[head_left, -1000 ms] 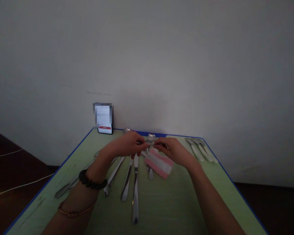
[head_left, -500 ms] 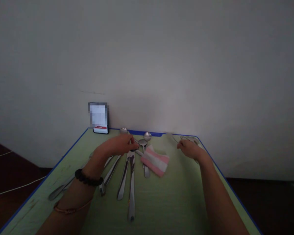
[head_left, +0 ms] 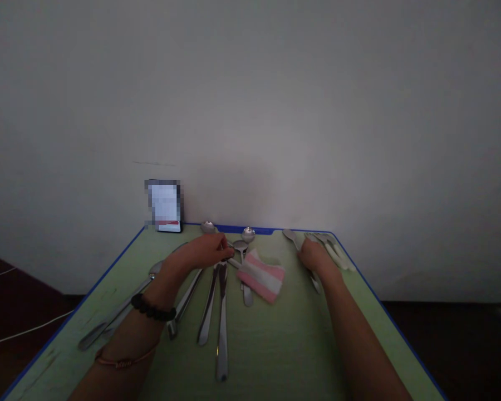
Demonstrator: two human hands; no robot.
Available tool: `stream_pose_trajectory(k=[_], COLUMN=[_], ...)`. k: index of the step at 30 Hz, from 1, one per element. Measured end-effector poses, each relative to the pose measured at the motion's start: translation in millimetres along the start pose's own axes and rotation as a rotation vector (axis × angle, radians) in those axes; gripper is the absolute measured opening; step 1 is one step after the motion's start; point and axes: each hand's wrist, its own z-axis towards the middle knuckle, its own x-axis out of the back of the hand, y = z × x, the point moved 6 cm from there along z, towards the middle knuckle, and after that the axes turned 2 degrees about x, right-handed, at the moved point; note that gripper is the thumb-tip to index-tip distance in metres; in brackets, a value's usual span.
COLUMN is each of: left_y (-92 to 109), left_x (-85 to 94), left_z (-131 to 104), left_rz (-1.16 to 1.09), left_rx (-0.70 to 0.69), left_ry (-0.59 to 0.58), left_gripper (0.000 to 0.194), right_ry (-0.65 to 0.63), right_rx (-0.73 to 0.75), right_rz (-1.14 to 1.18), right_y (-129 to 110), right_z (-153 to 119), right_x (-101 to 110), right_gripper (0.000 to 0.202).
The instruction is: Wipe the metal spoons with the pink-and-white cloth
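My left hand (head_left: pixel 211 249) is closed in a pinch above the knife handles, at the end of a utensil partly wrapped in a pink and white striped cloth (head_left: pixel 262 275). What exactly its fingertips grip is hard to make out. At the right, my right hand (head_left: pixel 313 256) has its fingers around the middle of a metal spoon (head_left: pixel 289 234), whose bowl points to the back edge and whose handle shows below the hand. Forks with pale handles (head_left: pixel 340 257) lie just right of it. A ladle-like round spoon (head_left: pixel 248 234) and a smaller spoon (head_left: pixel 240 245) lie behind the cloth.
Metal knives (head_left: pixel 221 345) and more cutlery (head_left: pixel 92 336) fan out over the green table (head_left: pixel 275 356) at the centre and left. A phone (head_left: pixel 166 206) leans on the wall at the back left. Another spoon (head_left: pixel 207 226) lies near the back edge.
My right hand has come down a little nearer the table, and the spoon in it now shows clearly beside the pale-handled forks. My left hand stays almost in place, and the view has shifted slightly.
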Motion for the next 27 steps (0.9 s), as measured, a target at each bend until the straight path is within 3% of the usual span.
stream_pose_trajectory(k=[13,18,21,24,27], left_y=[-12,-18,-24,-28,-29], left_x=[-5.4,-5.0,-5.6,-10.0,-18.0], left_z=[4,4,6,11,18], left_rz=[0.009,0.063,0.086,0.098,0.141], left_rx=[0.015,0.038,0.047,0.073,0.103], left_ry=[-0.019,0.006,0.040,0.092,0.154], left_gripper=[0.030,0.025,0.023,0.042,0.051], right_ry=[-0.003,0.062,0.075,0.060,-0.101], right_rx=[-0.103,-0.048,0.113,0.408,0.549], right_rz=[-0.019,-0.017,0.030,0.232,0.344], right_y=[14,10,-12,-53,-87], right_z=[-1,-2,-7,-26,-51], right_x=[5,14,22,30,25], right_gripper=[0.036,0.036,0.026,0.024,0.033])
